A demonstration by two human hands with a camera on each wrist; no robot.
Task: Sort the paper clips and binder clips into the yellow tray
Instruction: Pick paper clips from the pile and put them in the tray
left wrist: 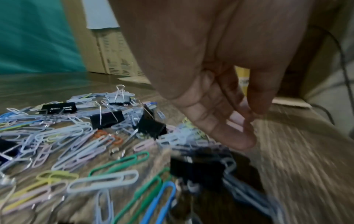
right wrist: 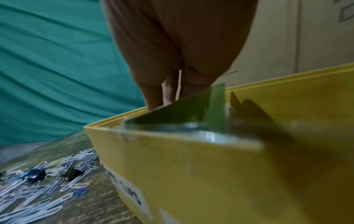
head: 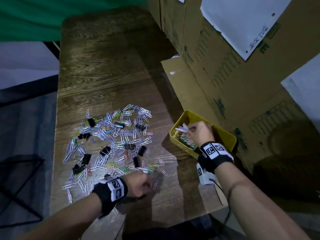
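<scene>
A wide pile of pastel paper clips [head: 117, 135] mixed with black binder clips [head: 91, 122] covers the wooden table [head: 103, 66]. The yellow tray [head: 226, 134] stands at the table's right edge and holds some clips [head: 186, 140]. My right hand [head: 189, 129] hovers over the tray's left half, pinching a small bunch of paper clips [head: 182, 129]. In the right wrist view its fingers [right wrist: 153, 94] hang behind the tray's wall [right wrist: 191, 174]. My left hand [head: 147, 185] sits at the pile's near edge with fingers curled. The blurred left wrist view does not show whether that hand [left wrist: 247, 124] holds anything.
Stacked cardboard boxes [head: 225, 66] rise right behind the tray, and a flat cardboard piece [head: 181, 80] lies at their foot. Green cloth [head: 34, 18] hangs beyond the table's far left. A black cable [head: 219, 193] trails from my right wrist.
</scene>
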